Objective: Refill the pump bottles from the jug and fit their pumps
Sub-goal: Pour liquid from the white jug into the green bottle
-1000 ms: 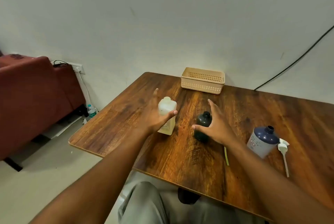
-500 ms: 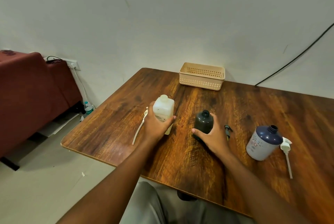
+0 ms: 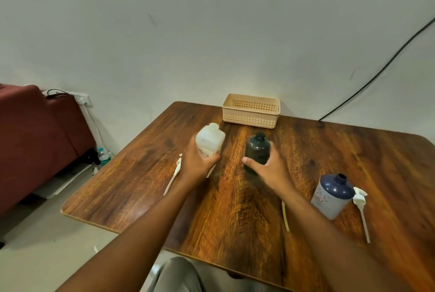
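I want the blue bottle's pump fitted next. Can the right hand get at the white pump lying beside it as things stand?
Probably not at once: the right hand is wrapped around the dark bottle. The path to the white pump, right of the blue bottle, looks clear.

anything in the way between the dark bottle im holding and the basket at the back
Nothing visible. The right hand grips the dark bottle, and only bare table lies between it and the basket.
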